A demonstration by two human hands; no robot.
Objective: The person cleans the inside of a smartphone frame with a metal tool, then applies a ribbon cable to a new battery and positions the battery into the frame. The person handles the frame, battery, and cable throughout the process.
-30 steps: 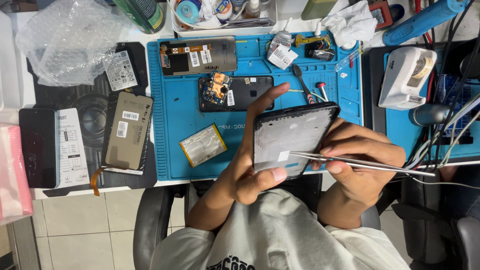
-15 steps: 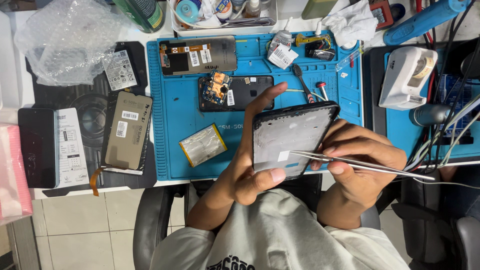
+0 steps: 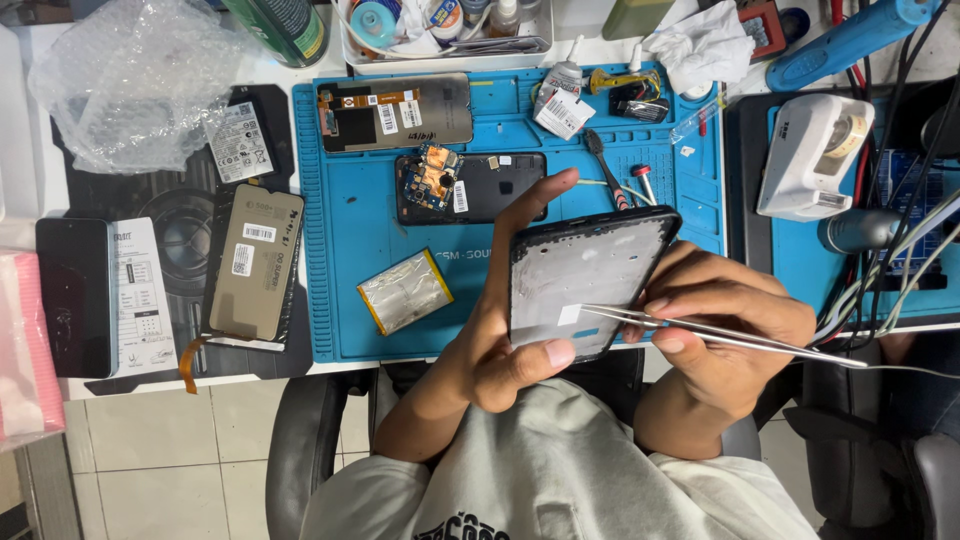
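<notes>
Head view: left hand [image 3: 500, 350] grips phone frame [image 3: 585, 280]; right hand [image 3: 725, 320] pinches tweezers [image 3: 700, 330], tips touching frame, above surface's [image 3: 340, 300] front edge.

Lighting: bright, even, from overhead; whole bench well exposed. Shadows soft and short. The left hand [image 3: 510, 340] and right hand [image 3: 725, 325] throw only faint shade onto the blue mat [image 3: 340, 300] beneath them. Mild glare on the bubble wrap [image 3: 130, 85] far left of the hands, and a dull sheen on the silver battery [image 3: 405, 292] just left of the left hand. White device [image 3: 815, 155] up and right of the right hand near clipping. Focus sharp at centre; slight softening and wide-angle stretch towards the frame corners. No motion blur on hands.
</notes>
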